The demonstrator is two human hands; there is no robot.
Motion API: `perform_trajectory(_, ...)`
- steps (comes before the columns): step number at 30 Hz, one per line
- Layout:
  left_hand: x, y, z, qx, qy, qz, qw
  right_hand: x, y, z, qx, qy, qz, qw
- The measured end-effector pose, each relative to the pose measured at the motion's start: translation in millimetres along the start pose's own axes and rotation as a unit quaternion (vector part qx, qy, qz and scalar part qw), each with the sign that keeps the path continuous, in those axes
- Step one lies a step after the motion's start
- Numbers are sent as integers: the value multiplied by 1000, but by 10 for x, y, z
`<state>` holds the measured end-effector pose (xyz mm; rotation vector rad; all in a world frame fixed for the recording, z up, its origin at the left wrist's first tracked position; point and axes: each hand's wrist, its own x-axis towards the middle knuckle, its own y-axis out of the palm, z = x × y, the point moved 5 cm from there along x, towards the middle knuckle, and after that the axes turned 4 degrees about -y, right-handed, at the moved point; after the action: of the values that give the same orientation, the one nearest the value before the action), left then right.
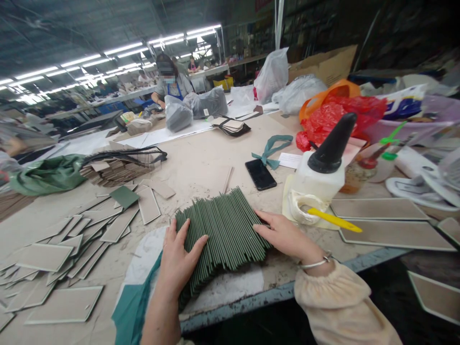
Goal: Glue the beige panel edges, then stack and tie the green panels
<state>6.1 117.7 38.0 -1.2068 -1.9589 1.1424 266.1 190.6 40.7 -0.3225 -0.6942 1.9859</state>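
Near the table's front edge stands a tight row of thin dark green covered panels [223, 230], set on edge side by side, their upper edges uneven. My left hand [181, 258] lies against the row's left end, its fingers spread over the top edges. At the other end, my right hand [283, 232] touches the row with fingers stretched out. The row sits between both hands, and neither is wrapped round it. A white sheet [147, 247] shows beneath, and teal cloth [134, 306] lies by my left forearm.
Beige panels with pale green edges [46, 256] lie scattered on the left. To the right are a white bottle with a black nozzle [319, 177], a yellow-handled tool [334, 219] and a phone [260, 174]. A red bag [341, 115] is behind. Across the table is another person [172, 86].
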Motion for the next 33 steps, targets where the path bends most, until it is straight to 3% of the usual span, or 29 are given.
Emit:
perform_trajectory(11,-23,6,-7,-10,15,-11,1000,-28,12,-68,-15,-20,-5,1000)
perform_trajectory(14,-60,-26,-59,7,45,-28,999,-35,11,-67,-11,-28,-5,1000)
perform_trajectory(17,-160,-51,-246,25,120,-42,992,-39,27,-59,-17,-27,-2,999)
perform_trajectory(21,-389,69,-639,45,260,32,964,-32,66,-41,-27,-31,-8,999)
perform_trajectory(24,-524,202,-831,66,321,98,940,-30,85,-42,-23,-38,-21,999)
perform_trajectory(33,-536,266,-844,101,343,113,927,-48,92,-19,-14,-27,-29,999)
